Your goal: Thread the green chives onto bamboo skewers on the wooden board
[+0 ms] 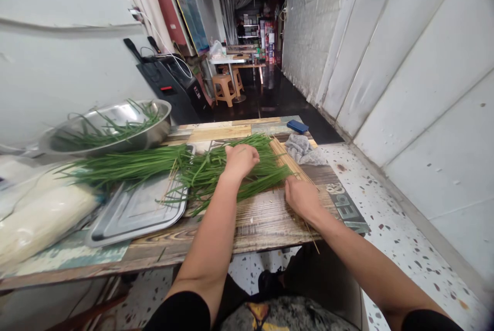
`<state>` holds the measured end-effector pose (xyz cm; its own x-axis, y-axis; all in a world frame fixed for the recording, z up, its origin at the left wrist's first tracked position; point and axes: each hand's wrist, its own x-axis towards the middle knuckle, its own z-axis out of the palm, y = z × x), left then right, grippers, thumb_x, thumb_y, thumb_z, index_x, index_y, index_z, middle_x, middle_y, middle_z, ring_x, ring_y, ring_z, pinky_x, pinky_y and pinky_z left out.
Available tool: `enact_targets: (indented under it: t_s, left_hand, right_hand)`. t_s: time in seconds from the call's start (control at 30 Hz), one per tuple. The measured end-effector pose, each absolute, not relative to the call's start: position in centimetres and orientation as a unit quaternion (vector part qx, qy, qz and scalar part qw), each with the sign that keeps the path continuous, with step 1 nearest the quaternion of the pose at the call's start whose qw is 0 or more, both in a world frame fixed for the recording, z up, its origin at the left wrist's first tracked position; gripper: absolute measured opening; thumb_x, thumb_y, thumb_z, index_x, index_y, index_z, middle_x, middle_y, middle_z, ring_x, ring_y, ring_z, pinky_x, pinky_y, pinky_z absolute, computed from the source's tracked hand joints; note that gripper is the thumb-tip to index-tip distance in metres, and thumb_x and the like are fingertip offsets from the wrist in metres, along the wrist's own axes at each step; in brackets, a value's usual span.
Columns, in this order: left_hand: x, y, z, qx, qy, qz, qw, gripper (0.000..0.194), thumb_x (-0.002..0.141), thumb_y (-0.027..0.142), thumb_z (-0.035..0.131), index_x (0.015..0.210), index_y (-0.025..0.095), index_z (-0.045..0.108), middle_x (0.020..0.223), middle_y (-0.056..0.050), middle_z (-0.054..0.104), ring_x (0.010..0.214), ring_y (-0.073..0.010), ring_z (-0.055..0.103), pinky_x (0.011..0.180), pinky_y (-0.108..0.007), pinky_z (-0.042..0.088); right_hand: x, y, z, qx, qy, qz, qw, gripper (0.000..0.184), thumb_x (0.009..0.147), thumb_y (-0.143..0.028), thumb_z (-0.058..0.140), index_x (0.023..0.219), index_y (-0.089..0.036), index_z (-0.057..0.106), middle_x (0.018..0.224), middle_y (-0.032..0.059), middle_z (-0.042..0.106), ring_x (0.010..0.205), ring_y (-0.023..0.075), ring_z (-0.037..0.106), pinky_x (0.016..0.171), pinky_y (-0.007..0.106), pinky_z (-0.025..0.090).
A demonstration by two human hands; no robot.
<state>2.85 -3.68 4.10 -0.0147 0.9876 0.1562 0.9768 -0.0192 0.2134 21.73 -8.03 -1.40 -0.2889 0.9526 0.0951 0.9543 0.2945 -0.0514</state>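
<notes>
Wood-patterned tabletop (254, 218): nearby, a clear bag (46, 207) holds something pale; skewers and stalk tips cross a metal tray (139, 215). Both half-curled hands, left hand (242, 160) and right hand (303, 198), touch green stalks (208, 171), grip unclear. Farther, a steel bowl (154, 133) holds more.

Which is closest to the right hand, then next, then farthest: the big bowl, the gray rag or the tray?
1. Gray rag: just beyond the right hand.
2. Tray: left, under some greens.
3. Big bowl: far left, behind the tray.
</notes>
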Motion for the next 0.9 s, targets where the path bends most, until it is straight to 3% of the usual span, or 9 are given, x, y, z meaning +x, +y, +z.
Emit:
enact_targets:
  t_s: [0.13, 0.33, 0.43, 0.57, 0.6, 0.67, 0.77, 0.83, 0.9]
  left_hand:
    - [3.7, -3.4, 3.7, 0.738, 0.652, 0.175, 0.007, 0.018, 0.080, 0.025, 0.052, 0.074, 0.022, 0.069, 0.086, -0.002, 0.068, 0.091, -0.0216, 0.054, 0.086, -0.042, 0.027]
    - [4.8, -2.4, 1.9, 0.743, 0.661, 0.108, -0.002, 0.014, 0.077, 0.023, 0.056, 0.076, 0.022, 0.070, 0.093, -0.006, 0.065, 0.101, -0.0279, 0.049, 0.086, -0.045, 0.027]
    - [4.5, -2.4, 1.8, 0.743, 0.660, 0.114, 0.008, 0.017, 0.080, 0.025, 0.053, 0.075, 0.023, 0.069, 0.093, -0.006, 0.066, 0.100, -0.0270, 0.051, 0.088, -0.046, 0.026]
    - [2.6, -2.1, 3.0, 0.715, 0.677, 0.173, -0.028, 0.022, 0.083, 0.028, 0.050, 0.099, 0.027, 0.065, 0.116, -0.006, 0.061, 0.113, -0.0256, 0.047, 0.094, -0.047, 0.025]
    - [1.9, -1.7, 3.3, 0.702, 0.693, 0.163, -0.033, 0.030, 0.080, 0.030, 0.055, 0.110, 0.027, 0.061, 0.126, -0.007, 0.055, 0.119, -0.0267, 0.042, 0.097, -0.047, 0.025]
    - [0.4, -0.3, 4.0, 0.688, 0.719, 0.103, -0.008, 0.064, 0.069, 0.038, 0.067, 0.128, 0.026, 0.047, 0.140, -0.011, 0.042, 0.128, -0.0305, 0.034, 0.100, -0.049, 0.024]
    - [-1.8, 2.3, 4.6, 0.687, 0.720, 0.016, 0.090, 0.106, 0.051, 0.056, 0.074, 0.140, 0.020, 0.030, 0.144, -0.016, 0.035, 0.129, -0.0344, 0.035, 0.103, -0.046, 0.027]
    - [-2.9, 3.9, 5.0, 0.698, 0.698, -0.017, 0.157, 0.115, 0.045, 0.064, 0.073, 0.141, 0.019, 0.029, 0.144, -0.015, 0.034, 0.127, -0.0331, 0.038, 0.102, -0.040, 0.031]
    - [-3.9, 5.0, 5.4, 0.704, 0.683, -0.040, 0.192, 0.110, 0.045, 0.068, 0.069, 0.137, 0.018, 0.037, 0.144, -0.014, 0.035, 0.127, -0.0313, 0.039, 0.101, -0.035, 0.034]
  right_hand:
    - [21.7, -8.0, -1.4, -0.592, -0.804, -0.008, 0.056, 0.029, 0.092, -0.025, 0.030, 0.091, -0.014, 0.057, 0.075, 0.0123, 0.068, 0.069, 0.0211, 0.067, 0.060, 0.026, 0.044]
    - [21.8, -8.0, -1.6, -0.586, -0.807, -0.020, 0.064, 0.027, 0.092, -0.024, 0.031, 0.091, -0.014, 0.056, 0.074, 0.0115, 0.068, 0.068, 0.0202, 0.067, 0.057, 0.025, 0.042]
    - [21.8, -8.0, -1.6, -0.587, -0.807, -0.019, 0.064, 0.027, 0.091, -0.024, 0.031, 0.091, -0.014, 0.056, 0.075, 0.0113, 0.068, 0.069, 0.0210, 0.067, 0.057, 0.026, 0.043]
    - [21.7, -8.0, -1.7, -0.591, -0.804, -0.019, 0.063, 0.027, 0.090, -0.024, 0.032, 0.089, -0.014, 0.057, 0.073, 0.0121, 0.068, 0.068, 0.0224, 0.067, 0.057, 0.027, 0.043]
    - [21.7, -8.0, -1.7, -0.588, -0.806, -0.020, 0.065, 0.027, 0.090, -0.024, 0.032, 0.088, -0.014, 0.057, 0.072, 0.0123, 0.067, 0.068, 0.0224, 0.067, 0.057, 0.027, 0.043]
    - [21.7, -8.0, -1.8, -0.584, -0.809, -0.023, 0.070, 0.028, 0.090, -0.024, 0.031, 0.087, -0.013, 0.057, 0.071, 0.0124, 0.067, 0.068, 0.0219, 0.067, 0.057, 0.026, 0.043]
    - [21.8, -7.9, -1.9, -0.586, -0.807, -0.016, 0.070, 0.029, 0.091, -0.024, 0.031, 0.088, -0.013, 0.058, 0.072, 0.0120, 0.067, 0.068, 0.0216, 0.067, 0.058, 0.026, 0.043]
    - [21.8, -7.9, -1.9, -0.587, -0.807, -0.009, 0.068, 0.030, 0.091, -0.025, 0.031, 0.088, -0.013, 0.058, 0.073, 0.0119, 0.067, 0.068, 0.0214, 0.067, 0.059, 0.026, 0.044]
    - [21.8, -7.8, -1.9, -0.586, -0.808, -0.006, 0.064, 0.030, 0.091, -0.025, 0.031, 0.087, -0.013, 0.058, 0.073, 0.0122, 0.067, 0.068, 0.0212, 0.067, 0.058, 0.026, 0.043]
